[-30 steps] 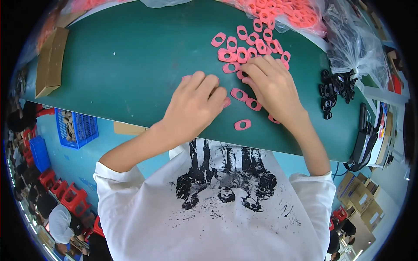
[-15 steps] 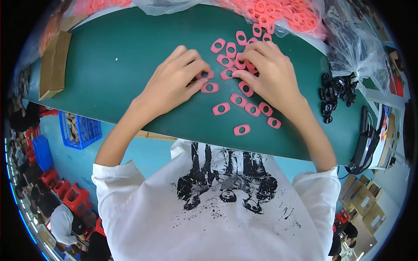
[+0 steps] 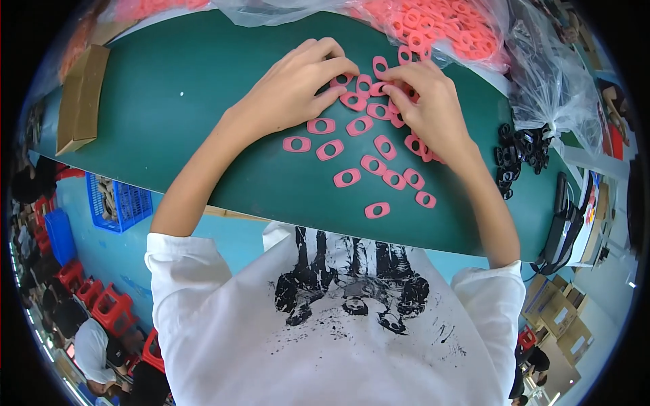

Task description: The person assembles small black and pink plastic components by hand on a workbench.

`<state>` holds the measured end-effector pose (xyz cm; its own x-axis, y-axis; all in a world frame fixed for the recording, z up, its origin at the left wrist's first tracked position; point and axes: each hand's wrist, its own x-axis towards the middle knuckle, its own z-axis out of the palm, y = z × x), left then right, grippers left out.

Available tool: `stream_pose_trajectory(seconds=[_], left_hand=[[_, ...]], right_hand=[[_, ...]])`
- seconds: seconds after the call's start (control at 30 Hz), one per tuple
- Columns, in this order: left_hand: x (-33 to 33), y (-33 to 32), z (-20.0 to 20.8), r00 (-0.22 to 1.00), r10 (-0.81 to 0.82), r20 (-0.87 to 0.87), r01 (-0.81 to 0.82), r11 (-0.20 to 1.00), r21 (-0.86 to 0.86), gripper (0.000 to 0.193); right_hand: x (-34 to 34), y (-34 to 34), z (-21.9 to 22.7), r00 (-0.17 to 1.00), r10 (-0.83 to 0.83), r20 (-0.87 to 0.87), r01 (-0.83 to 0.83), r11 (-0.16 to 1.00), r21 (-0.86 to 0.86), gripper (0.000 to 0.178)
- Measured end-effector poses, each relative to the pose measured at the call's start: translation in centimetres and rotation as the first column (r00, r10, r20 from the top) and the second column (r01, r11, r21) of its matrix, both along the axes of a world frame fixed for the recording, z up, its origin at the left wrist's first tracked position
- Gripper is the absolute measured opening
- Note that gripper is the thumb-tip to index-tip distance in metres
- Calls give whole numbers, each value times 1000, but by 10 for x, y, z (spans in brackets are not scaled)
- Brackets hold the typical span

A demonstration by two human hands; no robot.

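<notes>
Flat pink plastic pieces, each with rounded ends and a round hole, lie loose on the green table [image 3: 223, 155]. My left hand [image 3: 294, 84] has its thumb and fingers closed around one pink piece [image 3: 340, 80] at the far side of the group. Opposite it, my right hand [image 3: 433, 101] pinches another pink piece [image 3: 378, 89] by its right end. Under the right palm lie more pieces, partly hidden. A row of separate pieces, such as this pink piece [image 3: 296, 144], lies nearer to me on the left.
A clear bag heaped with pink pieces [image 3: 450, 27] sits at the far edge. Small black parts [image 3: 521, 152] lie at the right, beside a knotted clear bag [image 3: 555, 88]. At the left stands a cardboard box [image 3: 82, 101]; a blue basket [image 3: 132, 203] is below the table's edge.
My left hand has moved farther away and slightly right, onto a different pink piece. More pieces lie spread near the left hand. Several others now show below the right hand.
</notes>
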<state>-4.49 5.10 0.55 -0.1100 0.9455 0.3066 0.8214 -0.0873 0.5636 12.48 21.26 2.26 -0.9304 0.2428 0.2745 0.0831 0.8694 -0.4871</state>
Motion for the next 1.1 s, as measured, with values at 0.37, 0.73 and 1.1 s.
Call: stream_pose_trajectory(seconds=[0.37,0.73,1.1], left_hand=[[38,14,7,928,-88,-361,117,991,58,58],[64,21,8,901,-135,-413,155,988,15,51],[108,22,2,941,-143,-308,161,986,33,15]], right_hand=[[45,30,40,974,-187,-130,180,982,-62,20],[120,-10,9,979,-191,66,195,979,-57,31],[127,-14,7,997,-60,-37,57,994,-90,31]])
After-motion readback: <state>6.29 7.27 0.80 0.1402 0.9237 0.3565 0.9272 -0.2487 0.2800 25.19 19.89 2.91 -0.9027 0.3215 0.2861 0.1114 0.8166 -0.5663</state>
